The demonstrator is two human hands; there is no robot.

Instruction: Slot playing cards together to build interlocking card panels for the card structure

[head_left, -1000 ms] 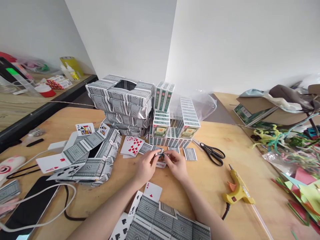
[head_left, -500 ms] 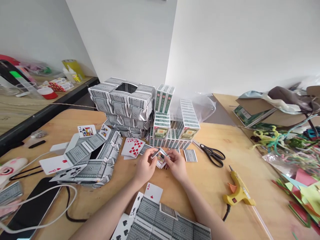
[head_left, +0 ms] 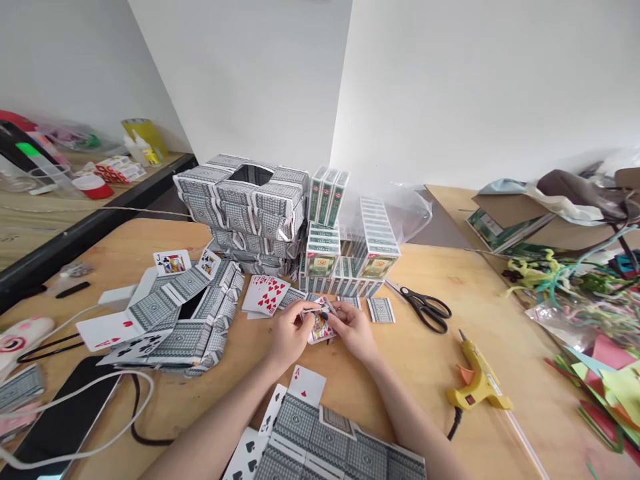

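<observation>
Between both hands is a playing card (head_left: 320, 328) with a court figure facing up. My left hand (head_left: 291, 337) pinches its left side, and my right hand (head_left: 354, 331) grips its right side with the thumb on top. The fingers hide the card's far edge. Just left of my left hand lie fanned heart cards (head_left: 265, 295). Beyond my right hand a card rests face down (head_left: 381, 310). Nearer me, an ace of diamonds (head_left: 307, 385) sticks out beside a panel built of cards (head_left: 327, 433), partly under my forearms.
Boxes built from cards (head_left: 240, 203) stand behind, beside stacked card packs (head_left: 377, 263). Black scissors (head_left: 425, 308) and a yellow glue gun (head_left: 477, 383) lie on the right. A folded-card piece (head_left: 210, 327), a white cable (head_left: 145, 393) and a phone (head_left: 65, 407) are on the left.
The card between my hands, tilted and folded-looking before, now shows more of its face and lies flatter. Both hands have stayed in nearly the same place.
</observation>
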